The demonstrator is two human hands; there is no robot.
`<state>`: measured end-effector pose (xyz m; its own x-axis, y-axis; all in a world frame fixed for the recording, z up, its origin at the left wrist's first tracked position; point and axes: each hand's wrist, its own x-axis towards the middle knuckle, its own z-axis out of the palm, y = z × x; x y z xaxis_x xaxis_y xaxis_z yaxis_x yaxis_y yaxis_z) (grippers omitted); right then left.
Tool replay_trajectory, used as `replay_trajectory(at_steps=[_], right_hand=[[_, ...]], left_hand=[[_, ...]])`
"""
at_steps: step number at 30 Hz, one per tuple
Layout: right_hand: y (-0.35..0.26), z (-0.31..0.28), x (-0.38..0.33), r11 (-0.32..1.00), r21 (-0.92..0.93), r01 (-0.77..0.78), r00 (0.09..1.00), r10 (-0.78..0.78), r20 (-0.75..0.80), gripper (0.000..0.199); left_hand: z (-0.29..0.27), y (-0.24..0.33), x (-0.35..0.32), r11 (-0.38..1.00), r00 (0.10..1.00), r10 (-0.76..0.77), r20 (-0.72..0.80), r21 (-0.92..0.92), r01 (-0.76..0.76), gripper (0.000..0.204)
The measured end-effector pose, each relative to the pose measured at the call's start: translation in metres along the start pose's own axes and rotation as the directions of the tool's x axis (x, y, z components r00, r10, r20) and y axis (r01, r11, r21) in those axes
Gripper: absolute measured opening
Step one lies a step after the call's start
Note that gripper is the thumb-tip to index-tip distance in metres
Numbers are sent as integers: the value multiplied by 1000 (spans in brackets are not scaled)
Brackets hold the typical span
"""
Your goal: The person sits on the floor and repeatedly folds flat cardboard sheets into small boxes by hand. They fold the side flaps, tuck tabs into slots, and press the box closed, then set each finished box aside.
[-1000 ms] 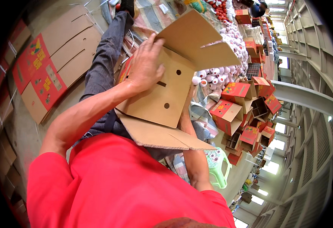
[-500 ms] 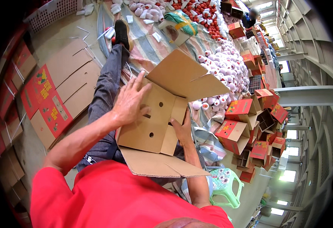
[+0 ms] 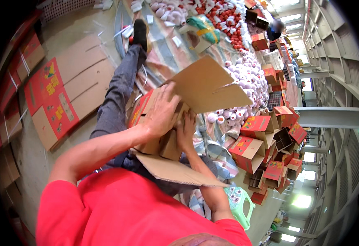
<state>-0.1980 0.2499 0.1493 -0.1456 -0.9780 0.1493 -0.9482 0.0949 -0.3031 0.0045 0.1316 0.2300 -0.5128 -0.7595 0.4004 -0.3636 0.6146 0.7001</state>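
A brown cardboard box (image 3: pixel 210 88) with a red printed outer side rests across my lap, two wide flaps standing out at its far and near ends. My left hand (image 3: pixel 161 110) lies over the box's left panel, fingers stretched out and pointing away from me. Close beside it, my right hand (image 3: pixel 186 130) is at the right wall of the box, its fingers closed around the cardboard edge. The two hands nearly meet over the middle, and they hide much of the box's inside.
Flattened red-and-brown cartons (image 3: pixel 64 98) lie on the floor at left. Fruits in white foam nets (image 3: pixel 251 82) and bare red fruits (image 3: pixel 232 30) cover a striped sheet (image 3: pixel 163 53). Assembled boxes (image 3: pixel 247 153) pile up at right, near a green stool (image 3: pixel 241 207).
My left hand has moved right and the left panel has folded inward, showing its red outer side. The right hand has shifted slightly left, toward the other hand.
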Motion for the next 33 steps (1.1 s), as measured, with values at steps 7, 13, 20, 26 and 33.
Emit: replay_trajectory(at_steps=[7,13,20,26,33], right_hand=[[20,-15,-13,991,67,113,994,-112,-21,54],[11,0,-25,999,41,22,999,-20,-47,45],[20,15,-26,992,126,-26,982,49,-183,43],[16,21,-37,926,252,-281,868,358,-344,86],[11,27,-57,426,803,-417,796,597,96,80]], left_hand=[[42,-18,-38,976,977,165,132,-163,-142,62],[59,-29,-40,991,956,133,261,-11,-135,64],[28,-46,-48,978,928,91,361,144,-152,72],[34,-75,-67,970,946,-208,250,-74,232,118],[29,-85,-58,961,935,-76,345,-224,161,123]])
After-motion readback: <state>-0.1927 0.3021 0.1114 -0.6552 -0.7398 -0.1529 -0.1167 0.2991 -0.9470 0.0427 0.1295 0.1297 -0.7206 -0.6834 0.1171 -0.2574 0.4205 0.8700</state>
